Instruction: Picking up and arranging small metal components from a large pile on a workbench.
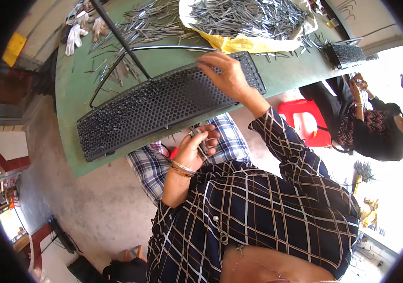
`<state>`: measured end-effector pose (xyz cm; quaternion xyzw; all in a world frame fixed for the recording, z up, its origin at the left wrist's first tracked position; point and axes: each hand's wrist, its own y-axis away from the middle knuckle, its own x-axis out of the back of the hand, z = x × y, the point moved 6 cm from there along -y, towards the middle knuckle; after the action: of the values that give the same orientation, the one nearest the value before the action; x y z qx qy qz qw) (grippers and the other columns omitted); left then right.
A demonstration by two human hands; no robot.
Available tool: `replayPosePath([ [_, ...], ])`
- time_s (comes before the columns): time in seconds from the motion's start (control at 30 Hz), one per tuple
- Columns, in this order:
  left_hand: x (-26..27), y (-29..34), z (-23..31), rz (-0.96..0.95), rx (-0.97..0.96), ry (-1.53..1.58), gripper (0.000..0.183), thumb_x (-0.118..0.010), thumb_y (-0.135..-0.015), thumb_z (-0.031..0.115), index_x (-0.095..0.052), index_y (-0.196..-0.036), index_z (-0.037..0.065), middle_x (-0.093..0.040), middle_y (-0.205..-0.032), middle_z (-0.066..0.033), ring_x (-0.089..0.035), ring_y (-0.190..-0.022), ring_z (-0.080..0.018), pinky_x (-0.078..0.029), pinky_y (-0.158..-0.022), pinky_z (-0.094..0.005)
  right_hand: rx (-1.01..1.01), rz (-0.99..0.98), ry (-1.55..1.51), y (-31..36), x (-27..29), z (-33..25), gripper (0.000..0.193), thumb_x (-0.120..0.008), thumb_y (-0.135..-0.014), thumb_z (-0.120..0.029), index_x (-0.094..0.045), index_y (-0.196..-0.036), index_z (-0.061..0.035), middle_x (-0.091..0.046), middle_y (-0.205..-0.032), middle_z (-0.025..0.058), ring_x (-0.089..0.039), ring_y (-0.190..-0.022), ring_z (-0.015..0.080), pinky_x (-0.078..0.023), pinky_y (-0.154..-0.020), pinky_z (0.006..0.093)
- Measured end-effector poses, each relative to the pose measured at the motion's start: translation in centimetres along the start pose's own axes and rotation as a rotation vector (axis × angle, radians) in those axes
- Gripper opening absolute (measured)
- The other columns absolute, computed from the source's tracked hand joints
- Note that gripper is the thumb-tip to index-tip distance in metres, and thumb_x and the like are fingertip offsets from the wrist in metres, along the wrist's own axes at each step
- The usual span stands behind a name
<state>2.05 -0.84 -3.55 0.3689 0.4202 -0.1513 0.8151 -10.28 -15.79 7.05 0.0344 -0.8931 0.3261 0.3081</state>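
Note:
A long black rack (pixel 163 104) full of round holes lies slantwise along the near edge of the green table. Thin dark pieces (pixel 112 118) stand packed in the holes of its left part. Over the rack's right half, my right hand (pixel 230 78) is bent with its fingers pinched together; what they hold, if anything, is too small to make out. Below the rack's front edge, my left hand (pixel 196 147) is turned palm up, its fingers curled around a few thin metal strips (pixel 203 145).
A white and yellow sack (pixel 248 43) heaped with metal strips lies open on the green table (pixel 67 101), with more strips scattered leftward. Work gloves (pixel 75 38) lie at the far left. A black pole crosses above the rack. At right, a person sits near a red stool (pixel 305 123) and another rack (pixel 345 54).

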Motion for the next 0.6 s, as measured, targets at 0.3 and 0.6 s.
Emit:
replayPosePath([
  [0.3, -0.2, -0.8, 0.6, -0.017, -0.044, -0.004, 0.021, -0.051, -0.090, 0.013, -0.057, -0.105, 0.000, -0.060, -0.090, -0.0098, -0.045, -0.062, -0.0084, -0.037, -0.049, -0.0203, -0.504, 0.310, 0.392, 9.5, 15.3, 7.1, 0.028, -0.066, -0.080, -0.008, -0.063, -0.108, -0.0042, -0.067, -0.089, 0.0099, -0.061, -0.068, 0.0146, -0.048, -0.062, 0.0266],
  [0.6, -1.9, -1.2, 1.6, -0.007, -0.131, -0.035, 0.020, -0.047, -0.094, 0.017, -0.054, -0.105, 0.001, -0.058, -0.093, -0.0091, -0.051, -0.075, -0.0125, -0.042, -0.059, -0.0240, -0.793, 0.046, -0.351, 13.5, 9.8, 4.2, 0.029, -0.062, -0.087, -0.019, -0.063, -0.104, 0.0054, -0.067, -0.083, 0.0071, -0.061, -0.070, 0.0110, -0.050, -0.065, 0.0248],
])
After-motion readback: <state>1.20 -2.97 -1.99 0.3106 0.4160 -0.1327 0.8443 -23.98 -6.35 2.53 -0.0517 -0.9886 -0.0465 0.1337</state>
